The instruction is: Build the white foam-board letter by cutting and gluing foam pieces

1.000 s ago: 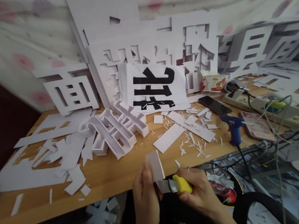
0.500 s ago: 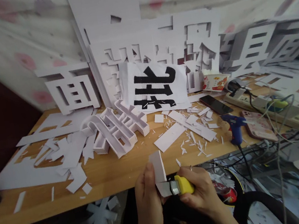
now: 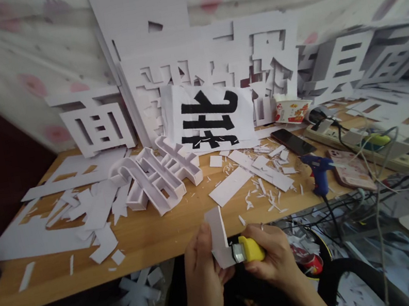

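Note:
Over my lap, just in front of the table's edge, my left hand (image 3: 203,260) pinches a small white foam board strip (image 3: 216,227), thumb on its near face. My right hand (image 3: 271,252) is wrapped round the yellow handle of a utility knife (image 3: 252,248). The knife's metal tip end points left and its blade lies against the lower part of the strip. How deep the blade sits cannot be seen. Beyond my hands, a hollow white built-up character (image 3: 160,181) lies on the table.
White scraps and slivers (image 3: 267,197) litter the table (image 3: 145,246). A blue glue gun (image 3: 320,175), two phones, a power strip (image 3: 360,148) and tangled cables lie to the right. Cut-out boards (image 3: 212,57) and a printed sheet (image 3: 210,115) lean at the back. A scrap bin (image 3: 315,249) stands below.
The knife has shifted very slightly against the strip, and its handle sits a little higher. Both hands keep their grips. The whole view has moved a touch.

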Available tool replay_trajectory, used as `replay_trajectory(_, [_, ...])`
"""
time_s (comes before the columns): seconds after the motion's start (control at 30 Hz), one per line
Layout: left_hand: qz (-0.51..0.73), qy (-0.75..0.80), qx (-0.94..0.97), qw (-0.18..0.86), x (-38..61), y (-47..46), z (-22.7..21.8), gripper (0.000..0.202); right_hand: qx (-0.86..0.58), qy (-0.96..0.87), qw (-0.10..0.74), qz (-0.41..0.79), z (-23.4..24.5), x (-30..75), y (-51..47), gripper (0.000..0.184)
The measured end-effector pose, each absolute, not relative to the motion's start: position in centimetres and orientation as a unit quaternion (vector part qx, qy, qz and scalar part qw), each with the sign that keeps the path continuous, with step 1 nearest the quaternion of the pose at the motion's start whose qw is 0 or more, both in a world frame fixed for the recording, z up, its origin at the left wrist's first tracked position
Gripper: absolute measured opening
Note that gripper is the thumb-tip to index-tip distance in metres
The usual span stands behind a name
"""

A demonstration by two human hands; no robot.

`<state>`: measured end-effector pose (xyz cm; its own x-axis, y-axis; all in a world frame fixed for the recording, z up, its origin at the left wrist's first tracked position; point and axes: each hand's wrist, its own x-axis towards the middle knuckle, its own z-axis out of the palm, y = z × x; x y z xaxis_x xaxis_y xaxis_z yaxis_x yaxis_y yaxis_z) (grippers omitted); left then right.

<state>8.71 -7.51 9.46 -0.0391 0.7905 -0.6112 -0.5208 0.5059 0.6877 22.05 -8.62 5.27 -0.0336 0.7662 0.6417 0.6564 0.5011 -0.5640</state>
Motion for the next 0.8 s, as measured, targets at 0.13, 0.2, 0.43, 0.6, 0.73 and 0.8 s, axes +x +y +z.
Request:
replay_trajectory(0.13, [0.466, 0.485, 0.193, 0.715, 8.6, -8.3, 10.4, 0.071, -0.532, -0.693, 0.486, 0.041, 4.6, 23.6, -8.0, 0.067])
replay_trajectory(0.2, [0.472, 0.47, 0.225, 0.711, 8.6, -8.7, 11.1, 0.072, -0.552, -0.668, 0.498, 0.031, 4.5, 24.5, -7.8, 0.064])
replay_trajectory(0.43, [0.497, 0.522, 0.161, 0.675, 9.0, -8.2, 10.5, 0.071, -0.497, -0.708, 0.494, 0.082, 5.9, 23.8, -9.2, 0.07])
replay_trajectory(0.6, [0.49, 0.562, 0.13, 0.654, 9.1, -8.5, 10.6, 0.072, -0.488, -0.721, 0.485, 0.088, 6.0, 22.5, -9.4, 0.07])
replay_trajectory(0.73, [0.483, 0.525, 0.176, 0.678, 9.2, -9.3, 10.9, 0.07, -0.514, -0.703, 0.482, 0.097, 5.1, 23.7, -8.9, 0.068])
replay_trajectory(0.8, [0.484, 0.497, 0.22, 0.686, 9.2, -9.5, 10.7, 0.069, -0.561, -0.65, 0.5, 0.115, 4.3, 24.6, -8.6, 0.066])
